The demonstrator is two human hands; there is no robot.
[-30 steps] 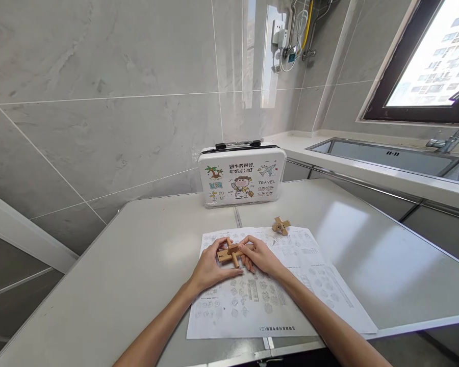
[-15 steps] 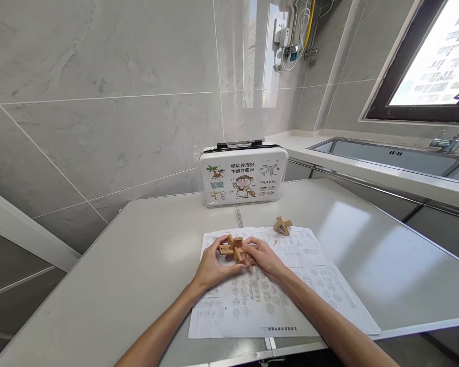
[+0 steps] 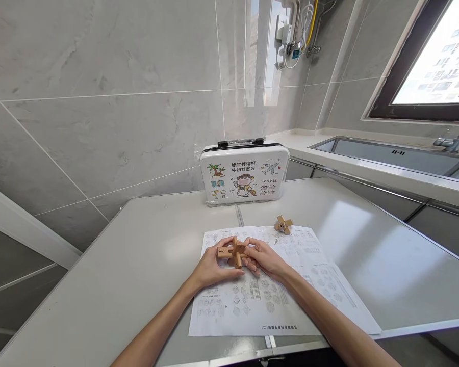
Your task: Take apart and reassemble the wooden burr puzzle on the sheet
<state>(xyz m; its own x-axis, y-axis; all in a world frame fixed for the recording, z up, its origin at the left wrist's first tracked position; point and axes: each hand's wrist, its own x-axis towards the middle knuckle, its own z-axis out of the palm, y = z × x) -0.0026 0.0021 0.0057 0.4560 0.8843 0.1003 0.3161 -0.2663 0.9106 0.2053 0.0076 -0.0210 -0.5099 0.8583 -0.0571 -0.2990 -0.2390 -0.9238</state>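
A wooden cross-shaped burr puzzle (image 3: 232,251) sits between both my hands, just above a printed instruction sheet (image 3: 275,295) on the grey table. My left hand (image 3: 214,265) grips its left arm with curled fingers. My right hand (image 3: 263,257) pinches its right side. A second, smaller wooden puzzle (image 3: 282,224) lies alone on the sheet's far edge, to the right of my hands.
A white tin case with cartoon travel pictures (image 3: 244,174) stands upright at the table's back against the tiled wall. A steel sink (image 3: 393,155) with a tap (image 3: 457,140) is at the right. The table's front edge (image 3: 252,351) runs close below the sheet.
The puzzle has been turned in my hands and raised slightly off the sheet; its sticks now stand more upright. Both hands keep their hold. The small puzzle has not moved.
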